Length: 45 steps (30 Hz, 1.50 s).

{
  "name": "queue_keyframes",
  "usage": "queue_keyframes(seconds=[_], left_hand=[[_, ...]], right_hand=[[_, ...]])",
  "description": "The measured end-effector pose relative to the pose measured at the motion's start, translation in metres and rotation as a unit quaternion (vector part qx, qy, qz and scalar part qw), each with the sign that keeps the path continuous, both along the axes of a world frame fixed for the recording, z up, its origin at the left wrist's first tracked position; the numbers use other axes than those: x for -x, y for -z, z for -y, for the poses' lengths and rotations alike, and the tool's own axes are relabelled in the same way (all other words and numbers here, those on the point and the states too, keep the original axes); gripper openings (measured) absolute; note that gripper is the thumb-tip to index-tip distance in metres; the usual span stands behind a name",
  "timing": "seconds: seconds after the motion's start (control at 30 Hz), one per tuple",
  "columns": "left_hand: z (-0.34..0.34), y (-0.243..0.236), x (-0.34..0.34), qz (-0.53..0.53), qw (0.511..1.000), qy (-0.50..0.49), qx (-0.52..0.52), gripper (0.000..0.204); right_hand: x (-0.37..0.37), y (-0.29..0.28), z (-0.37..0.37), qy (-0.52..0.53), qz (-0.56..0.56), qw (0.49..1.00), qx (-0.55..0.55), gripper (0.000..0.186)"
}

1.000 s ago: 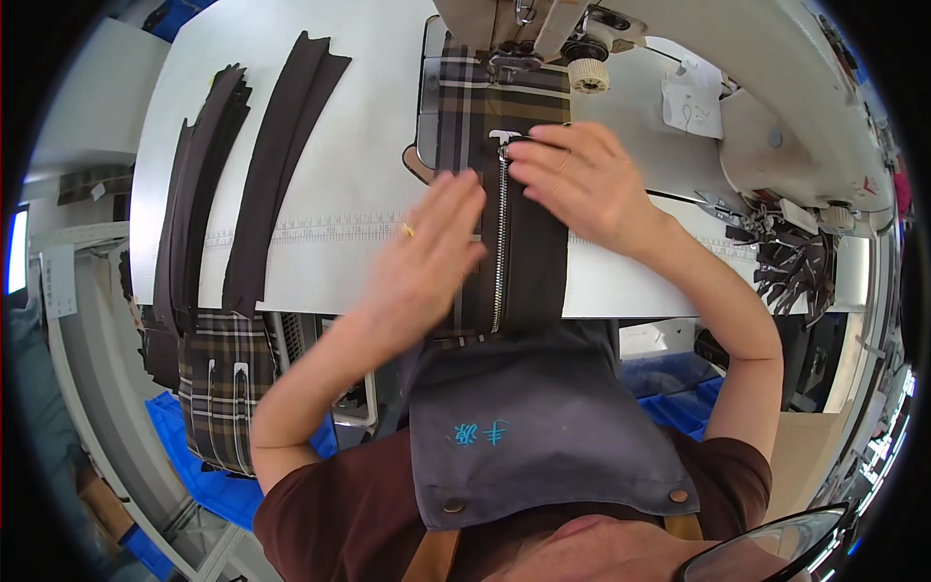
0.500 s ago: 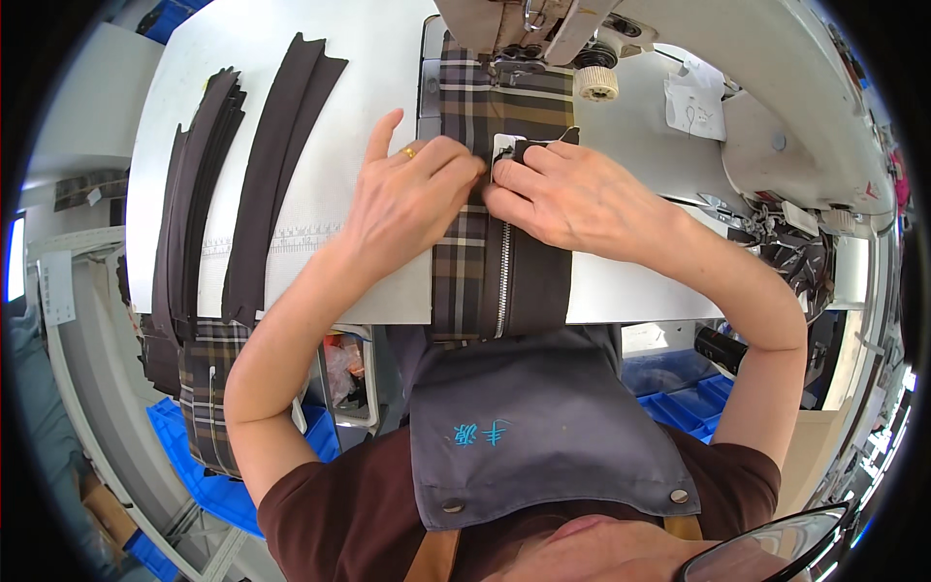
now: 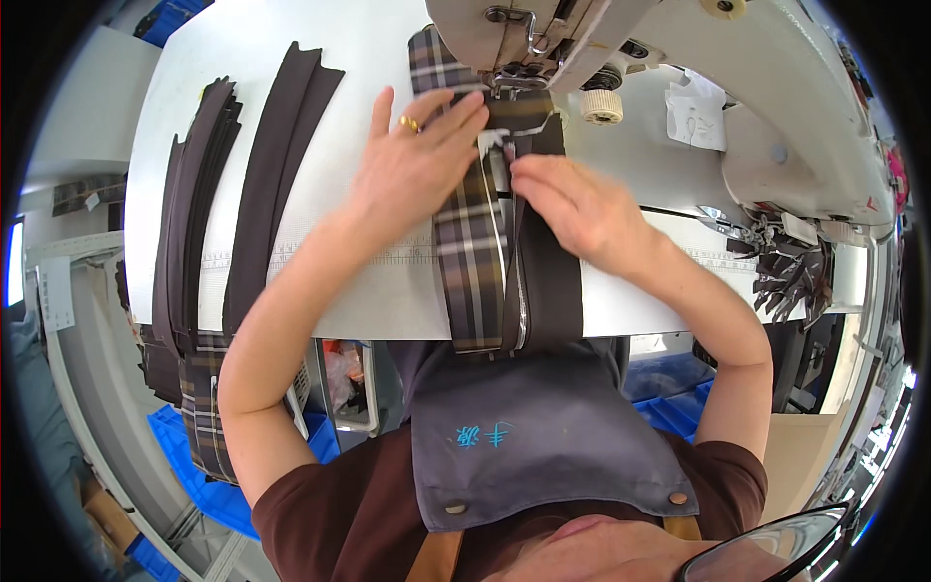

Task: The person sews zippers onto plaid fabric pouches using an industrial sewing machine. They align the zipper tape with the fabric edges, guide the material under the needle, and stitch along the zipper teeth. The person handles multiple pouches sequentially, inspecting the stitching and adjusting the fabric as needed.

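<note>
Right by the apron (image 3: 543, 427), here's the plaid (image 3: 470, 281), its end just over the table (image 3: 388, 301)'s near edge, with the dark cloth (image 3: 551, 262) along its right side and the zip (image 3: 523, 306) a thin bright line between the 2. Progress? Partway, I'd judge: the pieces lie together, far ends up at the machine, yet the near lengths look loose and unjoined; any seam is too small to make out. Up the zip we go, and there's the right hand (image 3: 582, 209), coming in over the dark cloth, thumb and fingers bunched at the zip's far end; blur hides whether they pinch anything. Just left of those fingertips sits the white tab (image 3: 493, 143). Across it, the left hand (image 3: 412, 165) lies palm down, fingers stretched out over the plaid, gripping nothing that shows, so the zip's far end sits between the hands. Out toward the table's left edge, dark strips (image 3: 199, 213) run lengthwise; toward the right edge, a heap of clippings (image 3: 790, 267). And beyond the fingertips, over the far ends, looms the machine (image 3: 756, 58).
</note>
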State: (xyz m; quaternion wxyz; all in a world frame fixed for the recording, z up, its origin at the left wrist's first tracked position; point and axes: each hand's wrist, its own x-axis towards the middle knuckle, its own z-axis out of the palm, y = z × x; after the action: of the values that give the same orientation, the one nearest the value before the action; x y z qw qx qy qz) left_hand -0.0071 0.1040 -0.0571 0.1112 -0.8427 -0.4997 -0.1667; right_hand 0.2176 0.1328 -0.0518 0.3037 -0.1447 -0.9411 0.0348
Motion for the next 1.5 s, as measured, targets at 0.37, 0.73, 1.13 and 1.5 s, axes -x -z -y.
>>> queue_keyframes(seconds=[0.37, 0.73, 1.13, 1.5], left_hand=[[-0.043, 0.006, 0.021, 0.154, 0.987, 0.040, 0.034, 0.020], [-0.013, 0.006, -0.005, 0.071, 0.995, 0.065, -0.013, 0.032], [-0.014, 0.008, 0.003, 0.111, 0.991, 0.072, -0.027, 0.024], [-0.013, 0.004, 0.002, 0.108, 0.992, 0.065, -0.018, 0.024]], right_hand=[[0.004, 0.009, -0.027, 0.053, -0.002, 0.998, 0.033, 0.022], [0.007, 0.010, -0.025, 0.062, -0.007, 0.998, 0.030, 0.026], [0.006, 0.006, -0.023, 0.064, 0.005, 0.998, 0.005, 0.027], [0.007, 0.005, -0.023, 0.065, -0.002, 0.998, 0.000, 0.024]])
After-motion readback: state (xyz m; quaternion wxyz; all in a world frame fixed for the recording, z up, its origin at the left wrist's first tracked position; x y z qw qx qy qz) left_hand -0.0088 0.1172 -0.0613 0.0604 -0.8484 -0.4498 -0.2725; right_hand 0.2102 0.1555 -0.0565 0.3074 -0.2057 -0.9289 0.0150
